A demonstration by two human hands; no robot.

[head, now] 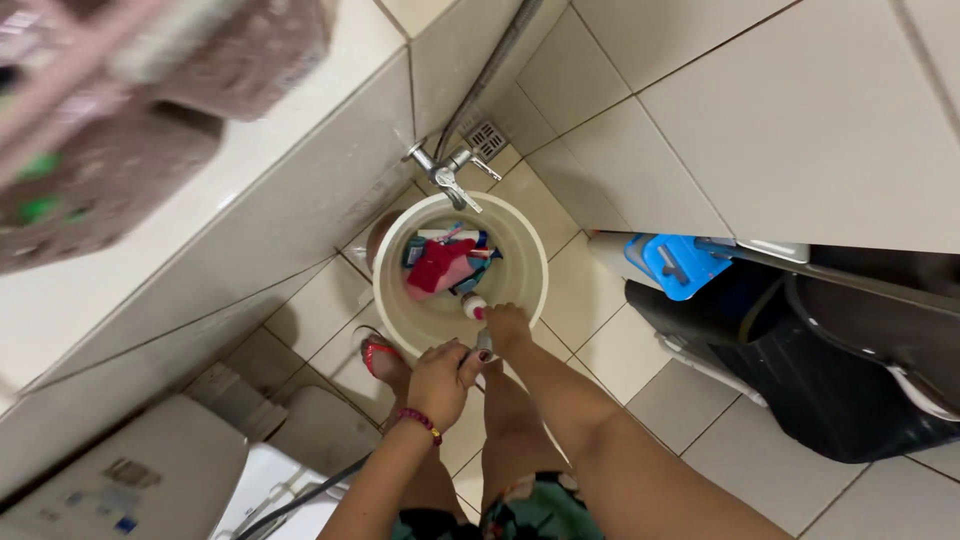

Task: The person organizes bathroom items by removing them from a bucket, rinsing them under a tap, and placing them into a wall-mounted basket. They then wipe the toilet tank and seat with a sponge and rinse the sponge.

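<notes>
A white bucket point(520, 262) stands on the tiled floor under a metal tap point(446, 176). Red and blue cloths point(440, 263) lie inside it. My right hand point(508, 326) is at the bucket's near rim, closed on a small white bottle with a pink end point(474, 307) that points into the bucket. My left hand point(438, 382), with a red bracelet on the wrist, is just outside the rim, fingers curled round a small pale object point(484, 347) that touches the right hand. What that object is cannot be made out.
A grey hose runs up the wall from the tap, beside a floor drain point(487, 139). My foot in a red sandal point(378, 354) is left of the bucket. A blue plastic item point(680, 263) and a black tub point(830, 370) are to the right, a white machine point(130, 478) at the lower left.
</notes>
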